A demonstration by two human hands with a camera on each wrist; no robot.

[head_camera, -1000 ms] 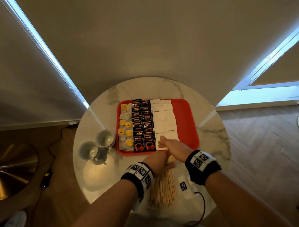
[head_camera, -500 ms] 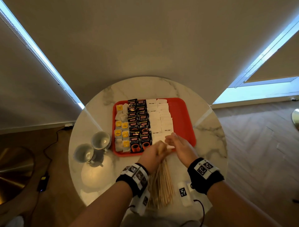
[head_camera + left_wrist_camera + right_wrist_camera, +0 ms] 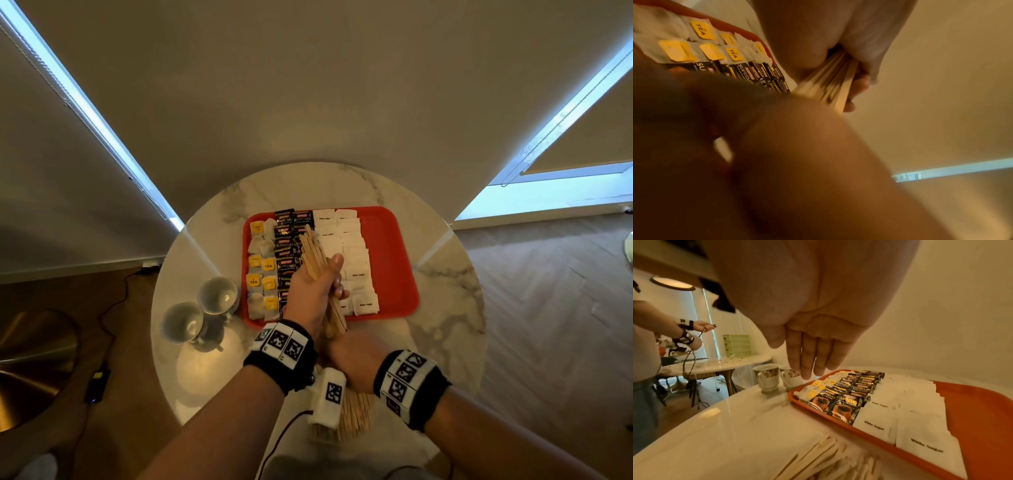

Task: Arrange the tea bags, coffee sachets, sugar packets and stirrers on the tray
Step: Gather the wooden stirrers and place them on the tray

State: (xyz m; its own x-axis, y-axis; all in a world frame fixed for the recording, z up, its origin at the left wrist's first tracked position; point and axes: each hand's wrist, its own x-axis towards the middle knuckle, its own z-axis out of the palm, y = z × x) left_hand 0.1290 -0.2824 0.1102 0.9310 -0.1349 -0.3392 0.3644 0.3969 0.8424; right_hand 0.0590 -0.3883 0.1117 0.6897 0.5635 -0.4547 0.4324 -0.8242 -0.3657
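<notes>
The left hand (image 3: 313, 291) grips a bundle of wooden stirrers (image 3: 313, 255) above the red tray (image 3: 394, 274), their long axis running away from the person, tips tilted up-left over the coffee sachets (image 3: 286, 240). The right hand (image 3: 349, 359), fingers straight and empty, hovers over loose stirrers on the desk (image 3: 445, 308). The tray's right strip is bare.

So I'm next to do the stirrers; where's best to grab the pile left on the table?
Grip the loose stirrers across their middle, coming from above. They lie flat and roughly parallel on the table, ends toward the tray, so fingers wrapped crosswise should gather a bunch, much as the left hand grips its bundle.
</notes>
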